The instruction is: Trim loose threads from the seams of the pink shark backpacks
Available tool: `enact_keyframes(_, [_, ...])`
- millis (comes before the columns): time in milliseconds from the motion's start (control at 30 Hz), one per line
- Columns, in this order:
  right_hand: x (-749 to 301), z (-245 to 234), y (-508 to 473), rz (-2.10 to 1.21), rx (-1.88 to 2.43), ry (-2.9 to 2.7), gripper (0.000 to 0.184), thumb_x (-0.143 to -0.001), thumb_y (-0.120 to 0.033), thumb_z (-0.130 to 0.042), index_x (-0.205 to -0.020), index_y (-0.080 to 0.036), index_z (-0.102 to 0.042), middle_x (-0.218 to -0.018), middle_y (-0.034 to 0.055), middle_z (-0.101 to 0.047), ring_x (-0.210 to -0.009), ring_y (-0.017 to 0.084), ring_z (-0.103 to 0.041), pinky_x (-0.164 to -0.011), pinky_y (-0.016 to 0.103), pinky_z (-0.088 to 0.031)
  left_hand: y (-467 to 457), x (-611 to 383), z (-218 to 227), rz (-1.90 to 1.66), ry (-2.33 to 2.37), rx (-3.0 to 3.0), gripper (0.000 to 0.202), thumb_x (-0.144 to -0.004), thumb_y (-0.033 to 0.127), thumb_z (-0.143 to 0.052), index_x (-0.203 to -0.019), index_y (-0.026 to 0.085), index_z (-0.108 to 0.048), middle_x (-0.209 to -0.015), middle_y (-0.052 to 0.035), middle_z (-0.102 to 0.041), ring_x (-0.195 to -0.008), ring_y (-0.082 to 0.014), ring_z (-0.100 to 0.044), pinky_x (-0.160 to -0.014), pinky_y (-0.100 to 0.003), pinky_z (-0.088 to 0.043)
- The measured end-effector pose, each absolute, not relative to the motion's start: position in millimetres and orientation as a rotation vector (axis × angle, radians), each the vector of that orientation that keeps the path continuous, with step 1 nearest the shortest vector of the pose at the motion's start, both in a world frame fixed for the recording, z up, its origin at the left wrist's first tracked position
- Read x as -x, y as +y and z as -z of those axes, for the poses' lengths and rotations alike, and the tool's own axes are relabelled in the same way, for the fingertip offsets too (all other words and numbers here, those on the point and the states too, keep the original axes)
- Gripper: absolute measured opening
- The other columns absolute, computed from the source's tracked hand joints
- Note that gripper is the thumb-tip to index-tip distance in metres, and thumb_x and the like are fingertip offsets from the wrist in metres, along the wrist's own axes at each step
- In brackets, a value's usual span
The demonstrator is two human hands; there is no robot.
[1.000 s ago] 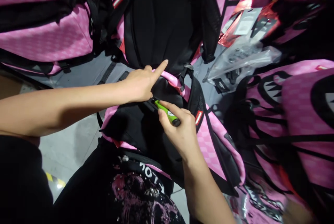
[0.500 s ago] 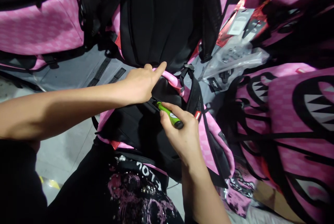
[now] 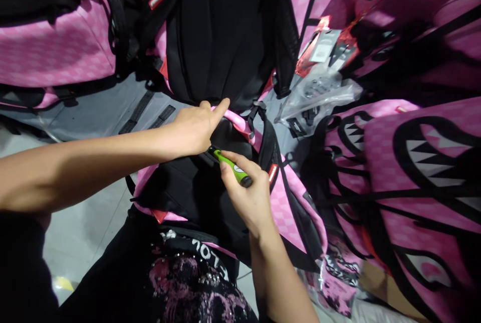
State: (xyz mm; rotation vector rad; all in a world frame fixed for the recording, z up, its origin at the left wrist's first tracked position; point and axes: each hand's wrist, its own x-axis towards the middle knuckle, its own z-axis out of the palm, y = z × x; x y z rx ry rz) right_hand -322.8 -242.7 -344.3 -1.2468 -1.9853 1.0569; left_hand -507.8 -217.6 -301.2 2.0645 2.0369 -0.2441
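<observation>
The right hand (image 3: 246, 195) was closed around a green lighter (image 3: 230, 165), holding it between thumb and fingers, its tip pointing to 10 o'clock against the black panel of the pink backpack (image 3: 210, 182) in the middle; the left hand (image 3: 193, 127) lay just at 10 o'clock of the lighter, pressing on the same backpack, its forefinger stretched out to the pink edge and the other fingers bent, gripping nothing that I could see; a plastic bag (image 3: 319, 95) lay at 2 o'clock, well apart; other pink backpacks (image 3: 56, 47) surrounded them.
</observation>
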Motion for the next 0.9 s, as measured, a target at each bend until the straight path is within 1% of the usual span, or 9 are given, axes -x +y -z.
enact_keyframes(167, [320,344,-241,-1.095,1.259,-1.976,0.025,-0.088,-0.033,-0.061,-0.105,-0.022,-0.076,-0.107,0.0040,-0.077,-0.098,0.023,-0.072,-0.094,0.039,-0.052,-219,507,302,0.242,2.051,-2.073,0.095,-0.083,0.028,-0.068,-0.158,0.018,-0.011,-0.128,-0.0186,-0.056,-0.098,-0.0306,-0.069,-0.076,-0.034,-0.053])
enact_keyframes(333, [323,344,-241,-1.111,1.344,-1.948,0.025,-0.088,-0.035,-0.061,-0.103,-0.022,-0.077,-0.098,0.0035,-0.079,-0.085,0.022,-0.072,-0.087,0.038,-0.054,-220,506,301,0.251,2.058,-2.074,0.093,-0.084,0.029,-0.067,-0.158,0.018,-0.011,-0.125,-0.0179,-0.057,-0.097,-0.0305,-0.070,-0.075,-0.035,-0.053])
enact_keyframes(400, [325,344,-242,-1.100,1.340,-1.908,0.025,-0.088,-0.035,-0.061,-0.102,-0.022,-0.077,-0.100,0.0037,-0.078,-0.086,0.022,-0.072,-0.087,0.037,-0.054,-220,506,301,0.262,2.056,-2.068,0.093,-0.084,0.028,-0.067,-0.158,0.018,-0.012,-0.125,-0.0179,-0.057,-0.098,-0.0309,-0.070,-0.076,-0.035,-0.053])
enact_keyframes(600, [326,345,-244,-1.054,1.314,-1.928,0.024,-0.088,-0.033,-0.061,-0.102,-0.023,-0.077,-0.100,0.0040,-0.079,-0.089,0.022,-0.072,-0.088,0.037,-0.053,-220,508,302,0.240,2.055,-2.088,0.095,-0.083,0.029,-0.068,-0.158,0.017,-0.011,-0.125,-0.0179,-0.057,-0.100,-0.0324,-0.069,-0.076,-0.036,-0.054])
enact_keyframes(733, [326,343,-241,-1.047,1.287,-1.962,0.023,-0.088,-0.031,-0.061,-0.102,-0.023,-0.077,-0.098,0.0038,-0.079,-0.086,0.021,-0.072,-0.084,0.035,-0.053,-218,508,302,0.253,2.057,-2.070,0.094,-0.084,0.029,-0.067,-0.158,0.018,-0.011,-0.126,-0.0177,-0.057,-0.101,-0.0318,-0.069,-0.079,-0.035,-0.054])
enact_keyframes(833, [329,342,-241,-1.022,1.271,-1.961,0.023,-0.088,-0.030,-0.061,-0.102,-0.022,-0.077,-0.101,0.0042,-0.079,-0.089,0.021,-0.073,-0.088,0.034,-0.052,-219,510,302,0.263,2.046,-2.078,0.093,-0.084,0.032,-0.067,-0.157,0.019,-0.010,-0.127,-0.0169,-0.056,-0.103,-0.0307,-0.069,-0.080,-0.034,-0.054])
enact_keyframes(900, [333,341,-244,-1.067,1.247,-1.954,0.021,-0.088,-0.029,-0.062,-0.101,-0.022,-0.077,-0.101,0.0037,-0.079,-0.086,0.020,-0.073,-0.087,0.032,-0.053,-220,512,301,0.258,2.042,-2.092,0.091,-0.085,0.033,-0.065,-0.157,0.020,-0.011,-0.126,-0.0163,-0.057,-0.103,-0.0313,-0.069,-0.078,-0.033,-0.054])
